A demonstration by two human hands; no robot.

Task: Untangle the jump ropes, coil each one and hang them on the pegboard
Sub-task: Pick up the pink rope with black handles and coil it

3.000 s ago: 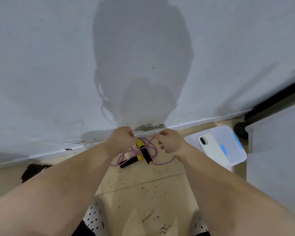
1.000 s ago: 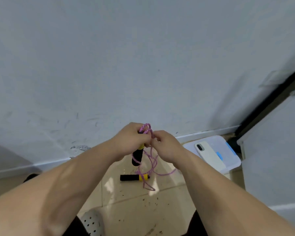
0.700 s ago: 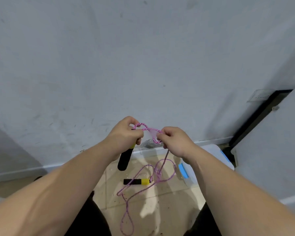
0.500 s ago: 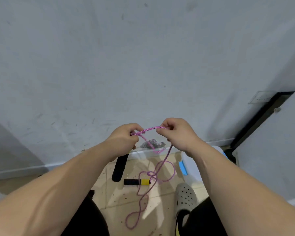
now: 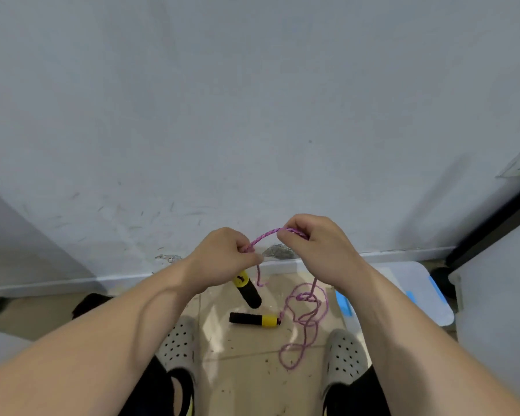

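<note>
A pink jump rope [image 5: 305,316] with black-and-yellow handles hangs in front of a grey wall. My left hand [image 5: 222,256] grips one handle [image 5: 246,288], which points down below the fist, and also pinches the cord. My right hand [image 5: 315,244] pinches the cord a short way along, so a short arc of rope [image 5: 264,235] spans between the two hands. The rest of the cord drops from my right hand in tangled loops with a knot. The second handle [image 5: 254,319] dangles near the floor. No pegboard is in view.
My two feet in pale perforated clogs [image 5: 344,360] stand on a dusty beige tiled floor [image 5: 246,355]. A white plastic lid with blue tabs [image 5: 415,291] lies on the floor at right, beside a white cabinet [image 5: 499,295]. The wall's baseboard [image 5: 72,283] runs behind.
My right hand has pulled slightly right and up, stretching the cord arc between the hands. The handle under my left hand has swung to point down-right. The view has tilted down, showing both clogs.
</note>
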